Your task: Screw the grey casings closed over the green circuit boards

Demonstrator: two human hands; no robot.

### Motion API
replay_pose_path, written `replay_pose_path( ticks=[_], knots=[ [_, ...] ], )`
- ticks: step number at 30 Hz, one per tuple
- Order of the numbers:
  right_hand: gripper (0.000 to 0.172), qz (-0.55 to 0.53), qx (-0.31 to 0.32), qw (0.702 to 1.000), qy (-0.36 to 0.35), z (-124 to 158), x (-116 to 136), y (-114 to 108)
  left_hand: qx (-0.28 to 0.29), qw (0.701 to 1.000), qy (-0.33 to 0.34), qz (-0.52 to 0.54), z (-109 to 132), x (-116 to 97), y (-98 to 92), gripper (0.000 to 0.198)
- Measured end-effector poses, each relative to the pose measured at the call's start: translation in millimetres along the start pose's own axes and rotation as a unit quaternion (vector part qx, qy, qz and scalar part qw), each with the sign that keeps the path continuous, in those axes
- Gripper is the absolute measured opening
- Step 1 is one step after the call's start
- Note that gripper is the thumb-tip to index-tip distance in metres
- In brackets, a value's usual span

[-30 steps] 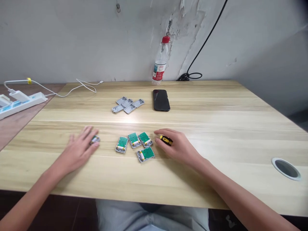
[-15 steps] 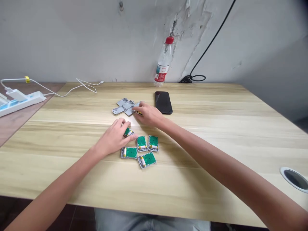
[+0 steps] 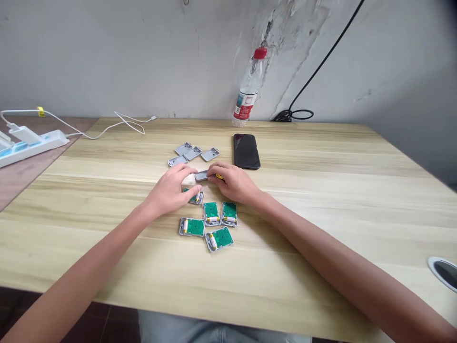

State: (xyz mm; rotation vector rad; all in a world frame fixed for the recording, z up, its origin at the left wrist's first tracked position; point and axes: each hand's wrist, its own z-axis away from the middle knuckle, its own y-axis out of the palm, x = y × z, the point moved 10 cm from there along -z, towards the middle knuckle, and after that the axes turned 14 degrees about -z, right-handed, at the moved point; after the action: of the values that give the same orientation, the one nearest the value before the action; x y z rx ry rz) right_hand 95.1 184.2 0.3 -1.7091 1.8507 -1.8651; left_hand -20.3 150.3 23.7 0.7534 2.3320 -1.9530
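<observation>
My right hand (image 3: 232,182) is closed on a grey plastic cover (image 3: 202,176), held tilted just above the table. A small yellow-and-black object (image 3: 218,176), its kind unclear, is tucked in the same hand. Facing it, my left hand (image 3: 171,189) has thumb and fingers apart near the cover's left end; whether it touches the cover I cannot tell. Below the left thumb lies a half case with a green circuit board and battery (image 3: 195,196). Several more such board-and-battery halves (image 3: 219,238) lie closer to me. Behind my hands rest several loose grey covers (image 3: 193,153).
A black phone (image 3: 246,151) lies right of the covers. Against the wall stands a plastic bottle (image 3: 246,97) with a red cap, beside a coiled black cable (image 3: 285,115). At left are a white power strip (image 3: 34,147) and a white charging cable (image 3: 107,128).
My right hand has taken a grey cover from the group and brought it toward me. My left hand has moved slightly up, off the nearest board half. The camera view has shifted slightly.
</observation>
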Motion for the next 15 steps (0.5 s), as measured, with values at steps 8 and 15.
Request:
replay_pose_path(
  ticks=[8,15],
  knots=[
    [0.016,-0.136,-0.008,0.991,0.007,-2,0,-12,0.028,0.998,0.016,0.050,-29,-4,17.9,0.021],
    [0.028,-0.349,0.050,0.903,0.245,-2,-38,-2,0.071,0.981,-0.017,0.180,-44,10,37.8,0.032]
  ],
)
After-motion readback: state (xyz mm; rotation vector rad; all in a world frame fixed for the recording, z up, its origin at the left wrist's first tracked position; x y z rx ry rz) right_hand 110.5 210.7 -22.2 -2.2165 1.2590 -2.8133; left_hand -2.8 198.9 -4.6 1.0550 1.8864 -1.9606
